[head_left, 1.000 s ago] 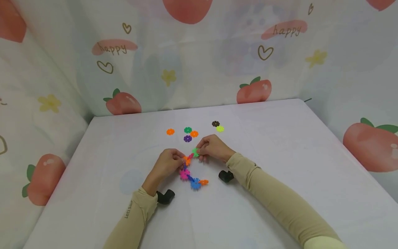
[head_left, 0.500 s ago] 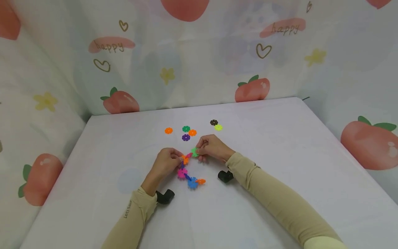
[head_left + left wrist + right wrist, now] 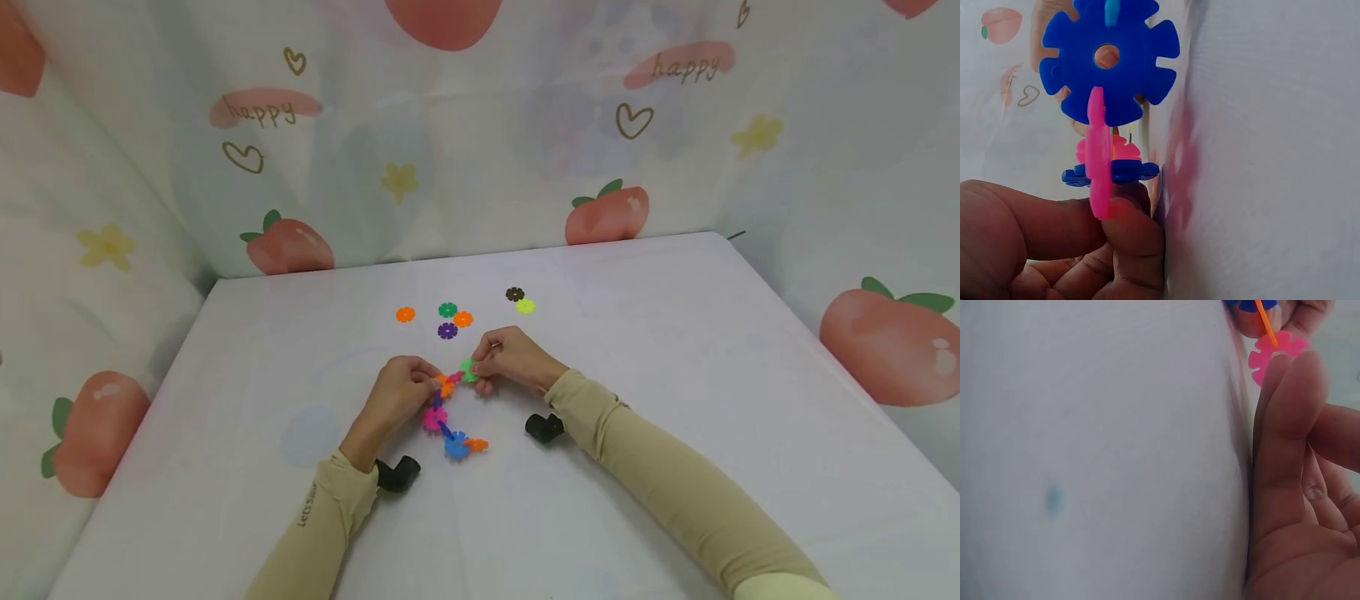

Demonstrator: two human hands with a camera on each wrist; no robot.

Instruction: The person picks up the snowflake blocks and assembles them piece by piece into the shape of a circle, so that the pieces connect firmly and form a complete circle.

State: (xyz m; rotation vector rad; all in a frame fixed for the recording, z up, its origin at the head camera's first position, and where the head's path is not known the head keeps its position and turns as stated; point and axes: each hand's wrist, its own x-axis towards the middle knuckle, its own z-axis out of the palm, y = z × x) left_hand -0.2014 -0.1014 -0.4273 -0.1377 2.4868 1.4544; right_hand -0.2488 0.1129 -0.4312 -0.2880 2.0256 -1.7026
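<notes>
Toothed plastic snowflake discs, slotted edge to edge, form a curved chain between my hands in the head view. At its upper end my right hand [image 3: 513, 358] pinches a light green disc [image 3: 468, 372] with thumb and fingers. Beside it my left hand [image 3: 400, 390] grips the chain at an orange disc [image 3: 446, 387]. From there the chain bends down through a pink disc [image 3: 434, 419] and a light blue disc [image 3: 456, 447] to an orange end disc [image 3: 478, 445]. Close up, the left wrist view has a dark blue disc [image 3: 1072, 62] crossed by an edge-on pink disc [image 3: 1099, 169].
Loose discs lie flat beyond my hands: orange [image 3: 405, 314], dark green [image 3: 447, 309], another orange [image 3: 463, 319], purple [image 3: 447, 331], brown [image 3: 514, 294] and yellow [image 3: 526, 307]. The white-covered table [image 3: 637, 292] meets printed curtains at its back and sides.
The chain's lower end has swung left and slightly toward me, and the green disc has tilted. Both hands keep their hold and nearly the same place. The head view has shifted a little.
</notes>
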